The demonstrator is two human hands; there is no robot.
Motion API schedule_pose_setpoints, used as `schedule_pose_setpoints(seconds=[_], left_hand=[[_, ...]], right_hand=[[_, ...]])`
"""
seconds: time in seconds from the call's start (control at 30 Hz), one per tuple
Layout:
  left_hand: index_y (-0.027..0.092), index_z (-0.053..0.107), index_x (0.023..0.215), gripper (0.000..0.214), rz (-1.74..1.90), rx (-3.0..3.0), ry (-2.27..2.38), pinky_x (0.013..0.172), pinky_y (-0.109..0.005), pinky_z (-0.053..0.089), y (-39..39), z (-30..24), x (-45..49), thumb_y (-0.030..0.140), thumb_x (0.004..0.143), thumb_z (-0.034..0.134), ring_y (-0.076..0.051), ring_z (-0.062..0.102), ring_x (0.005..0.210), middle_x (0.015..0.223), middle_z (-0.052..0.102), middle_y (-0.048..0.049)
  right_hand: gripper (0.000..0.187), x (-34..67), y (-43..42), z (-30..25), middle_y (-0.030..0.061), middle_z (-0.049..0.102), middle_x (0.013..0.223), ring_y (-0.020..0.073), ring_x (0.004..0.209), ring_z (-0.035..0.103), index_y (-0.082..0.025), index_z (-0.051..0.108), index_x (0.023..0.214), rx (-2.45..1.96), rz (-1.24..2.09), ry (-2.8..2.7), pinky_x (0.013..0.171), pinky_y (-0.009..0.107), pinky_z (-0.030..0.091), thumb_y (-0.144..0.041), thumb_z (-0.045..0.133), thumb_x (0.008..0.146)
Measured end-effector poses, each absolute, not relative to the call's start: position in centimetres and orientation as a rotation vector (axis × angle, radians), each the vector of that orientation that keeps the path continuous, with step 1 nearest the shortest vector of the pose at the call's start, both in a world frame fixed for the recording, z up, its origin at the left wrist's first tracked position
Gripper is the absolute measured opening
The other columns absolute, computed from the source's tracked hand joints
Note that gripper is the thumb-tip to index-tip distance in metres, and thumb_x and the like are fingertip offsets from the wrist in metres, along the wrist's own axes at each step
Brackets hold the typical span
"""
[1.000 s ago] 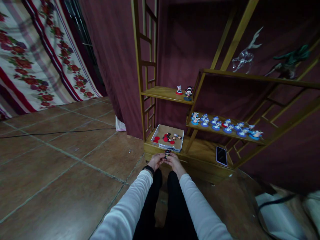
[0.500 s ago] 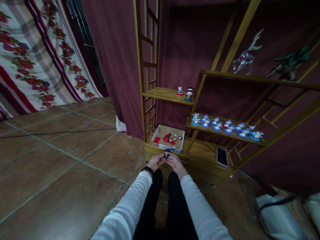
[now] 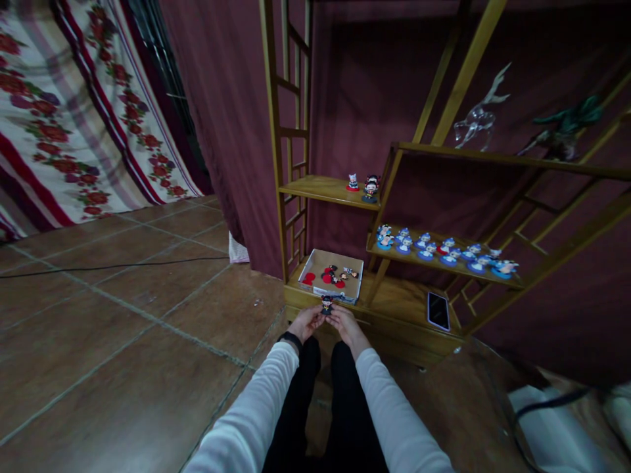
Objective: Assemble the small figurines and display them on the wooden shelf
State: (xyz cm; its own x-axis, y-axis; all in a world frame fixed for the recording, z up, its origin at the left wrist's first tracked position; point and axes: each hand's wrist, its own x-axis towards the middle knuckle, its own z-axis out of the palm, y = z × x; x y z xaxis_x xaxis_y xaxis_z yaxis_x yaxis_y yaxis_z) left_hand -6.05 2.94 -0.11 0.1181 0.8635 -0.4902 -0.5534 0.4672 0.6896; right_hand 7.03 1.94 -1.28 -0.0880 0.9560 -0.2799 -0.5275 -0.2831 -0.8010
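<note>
A small black-haired figurine (image 3: 327, 304) in dark clothes stands upright between my fingertips, in front of the wooden shelf unit. My left hand (image 3: 306, 321) pinches it low on the left side, and my right hand (image 3: 344, 322) grips it from the right. Just beyond the hands, a shallow cardboard box (image 3: 315, 261) holds several figurine pieces and red round bases (image 3: 309, 278). On the small shelf (image 3: 320, 189) above, a pale figurine on a red base (image 3: 352, 182) stands left of dark-haired figurines (image 3: 371, 188).
Several blue-and-white figurines (image 3: 426, 250) line the lower right shelf. A phone (image 3: 438, 311) lies on the unit's bottom board. Higher up stand a clear deer ornament (image 3: 477, 125) and a dark green statue (image 3: 564, 128). A black cable (image 3: 123, 265) crosses the tiled floor at left.
My view has shifted slightly. Both hands keep their hold on the figurine, which stays in nearly the same place before the box.
</note>
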Motion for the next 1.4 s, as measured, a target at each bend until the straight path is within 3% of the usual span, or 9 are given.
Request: schedule_pose_setpoints(seconds=[0.33, 0.63, 1.0, 1.17, 1.4], left_hand=[[0.01, 0.061, 0.077, 0.003, 1.081, 0.405, 0.952, 0.051, -0.017, 0.049, 2.8, 0.1, -6.2, 0.012, 0.074, 0.062, -0.006, 0.056, 0.049, 0.06, 0.061, -0.0025], [0.013, 0.064, 0.09, 0.028, 1.084, 0.546, 0.799, 0.06, -0.015, 0.049, 2.2, 0.4, -6.4, 0.003, 0.064, 0.069, -0.007, 0.062, 0.063, 0.078, 0.067, -0.0036], [0.014, 0.063, 0.087, 0.037, 1.171, 0.623, 0.848, 0.059, -0.016, 0.046, 2.0, 0.3, -5.9, 0.001, 0.054, 0.074, -0.007, 0.061, 0.06, 0.073, 0.068, -0.0023], [0.013, 0.062, 0.086, 0.041, 1.211, 0.661, 0.842, 0.06, -0.018, 0.045, 1.7, 0.4, -5.6, 0.003, 0.049, 0.077, -0.009, 0.061, 0.062, 0.073, 0.067, -0.0019], [0.014, 0.063, 0.088, 0.039, 1.205, 0.631, 0.813, 0.062, -0.018, 0.046, 1.8, 0.3, -5.7, 0.001, 0.053, 0.074, -0.009, 0.062, 0.066, 0.078, 0.068, -0.0032]], right_hand=[[0.023, 6.9, 1.9, -1.1, 0.0043, 0.068, 0.086, 0.0154, 0.08, 0.065, -0.016, 0.064, 0.082, -0.879, 1.64, -0.614, 0.081, 0.032, 0.051, -0.01, 0.067, 0.06], [0.023, 6.9, 1.6, -0.5, 0.0058, 0.068, 0.092, 0.017, 0.092, 0.063, -0.016, 0.065, 0.083, -0.801, 1.641, -0.601, 0.088, 0.033, 0.048, -0.011, 0.067, 0.061], [0.022, 7.1, 1.0, 0.3, 0.0036, 0.069, 0.082, 0.0145, 0.08, 0.065, -0.016, 0.064, 0.084, -0.782, 1.662, -0.584, 0.084, 0.031, 0.049, -0.014, 0.068, 0.062], [0.023, 7.1, 1.1, 0.3, 0.0045, 0.069, 0.086, 0.0164, 0.084, 0.064, -0.017, 0.064, 0.084, -0.754, 1.679, -0.581, 0.083, 0.033, 0.049, -0.013, 0.068, 0.061], [0.028, 7.2, 1.2, 0.2, 0.0057, 0.069, 0.093, 0.0166, 0.09, 0.064, -0.017, 0.063, 0.09, -0.747, 1.71, -0.591, 0.087, 0.033, 0.047, -0.012, 0.065, 0.063]])
